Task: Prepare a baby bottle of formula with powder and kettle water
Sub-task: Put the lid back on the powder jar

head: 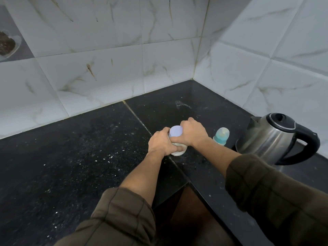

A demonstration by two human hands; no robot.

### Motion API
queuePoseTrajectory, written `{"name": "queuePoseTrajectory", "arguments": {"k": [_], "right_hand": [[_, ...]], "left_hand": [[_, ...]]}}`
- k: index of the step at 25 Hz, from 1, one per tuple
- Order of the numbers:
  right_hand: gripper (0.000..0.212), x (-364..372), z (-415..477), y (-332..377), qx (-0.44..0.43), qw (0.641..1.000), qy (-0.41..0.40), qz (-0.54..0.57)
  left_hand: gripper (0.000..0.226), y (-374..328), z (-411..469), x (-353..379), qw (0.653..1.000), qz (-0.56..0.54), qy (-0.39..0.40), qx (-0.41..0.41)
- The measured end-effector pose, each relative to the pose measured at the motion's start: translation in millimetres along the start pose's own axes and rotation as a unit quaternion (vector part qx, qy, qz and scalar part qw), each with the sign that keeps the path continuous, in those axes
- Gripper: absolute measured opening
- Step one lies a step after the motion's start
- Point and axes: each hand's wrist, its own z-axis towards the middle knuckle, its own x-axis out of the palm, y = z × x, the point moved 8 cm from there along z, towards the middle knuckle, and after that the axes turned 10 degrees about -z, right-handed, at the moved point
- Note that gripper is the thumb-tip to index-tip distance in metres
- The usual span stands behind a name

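A small clear jar of white powder point(178, 152) with a pale lilac lid point(175, 131) stands on the black granite counter point(74, 157). My left hand point(162, 142) grips the jar's body from the left. My right hand point(192, 133) curls over the lid's right side. To the right stands a baby bottle point(221, 136) with a teal collar and a clear cap, upright and untouched. A steel electric kettle point(271, 137) with a black handle and lid sits further right.
White marble-look tiled walls meet in a corner behind the counter. A wet smear point(182, 104) lies near the back corner. White crumbs dot the counter at the left. The counter's inner edge drops to a dark gap point(186, 210) between my arms.
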Motion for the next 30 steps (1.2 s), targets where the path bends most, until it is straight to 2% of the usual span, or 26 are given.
{"name": "queuePoseTrajectory", "arguments": {"k": [3,5,7,10,13,16,21,26,28,30], "right_hand": [[0.08,2.2,2.3,4.1,0.004,1.0,0.005,-0.024],[0.082,4.6,5.9,10.0,-0.061,0.995,0.081,0.018],[0.077,-1.2,8.1,13.8,-0.116,0.985,0.127,-0.003],[0.054,-5.6,15.3,11.4,-0.097,0.992,0.076,-0.038],[0.055,2.5,19.6,14.0,-0.049,0.996,0.022,-0.064],[0.054,12.7,22.5,20.8,-0.056,0.992,-0.023,-0.11],[0.059,21.5,17.1,11.8,-0.014,0.995,-0.058,-0.085],[0.064,29.0,17.1,10.6,0.101,0.994,0.009,-0.05],[0.073,27.8,19.7,5.9,0.076,0.995,0.056,-0.037],[0.085,25.5,22.5,3.2,-0.01,0.994,0.095,-0.053]], "left_hand": [[0.087,0.9,1.5,0.0,1.0,0.005,0.002,0.007],[0.088,1.2,3.1,-0.2,1.0,0.005,0.004,0.009],[0.088,0.7,5.1,-1.2,1.0,0.008,0.006,0.008],[0.088,2.2,6.6,-0.6,1.0,0.002,0.006,0.009],[0.086,2.1,6.1,-0.9,1.0,-0.006,0.009,0.017],[0.08,-1.3,6.8,-1.3,0.999,-0.005,0.023,0.022],[0.083,-0.7,9.4,0.7,0.998,0.004,0.023,0.05],[0.084,2.0,15.4,-0.5,0.998,0.004,0.029,0.058],[0.092,0.1,16.2,-0.7,0.998,0.005,0.038,0.059],[0.094,0.1,17.7,-0.4,0.998,0.007,0.044,0.052]]}}
